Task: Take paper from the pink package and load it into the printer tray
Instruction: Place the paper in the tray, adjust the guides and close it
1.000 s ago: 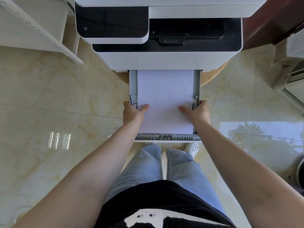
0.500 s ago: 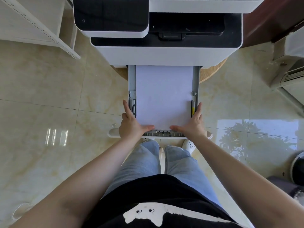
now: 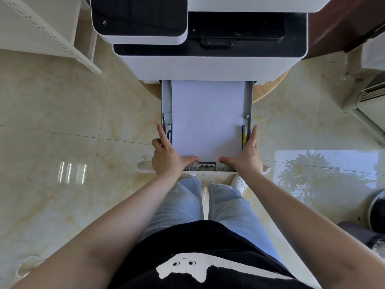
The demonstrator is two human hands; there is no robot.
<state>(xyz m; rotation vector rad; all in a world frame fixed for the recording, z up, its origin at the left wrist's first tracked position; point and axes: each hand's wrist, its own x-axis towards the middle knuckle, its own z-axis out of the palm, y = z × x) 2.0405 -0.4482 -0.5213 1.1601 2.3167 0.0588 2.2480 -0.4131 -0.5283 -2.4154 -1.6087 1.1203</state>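
Note:
The white and black printer (image 3: 208, 63) stands in front of me with its grey paper tray (image 3: 249, 97) pulled out toward my legs. A stack of white paper (image 3: 207, 119) lies flat in the tray between the side guides. My left hand (image 3: 166, 161) holds the tray's front left corner, fingers along the outer side and thumb on the front edge. My right hand (image 3: 245, 159) holds the front right corner the same way. The pink package is not in view.
The printer sits on a round wooden table (image 3: 270, 86). A white shelf (image 3: 48, 34) is at the upper left, and a white appliance (image 3: 370, 97) is at the right. A dark round object (image 3: 377, 209) sits at the lower right. My white shoe (image 3: 239, 182) is below the tray.
Both hands slid back from the sides of the paper stack to the tray's front corners. The thumbs now rest on the front edge.

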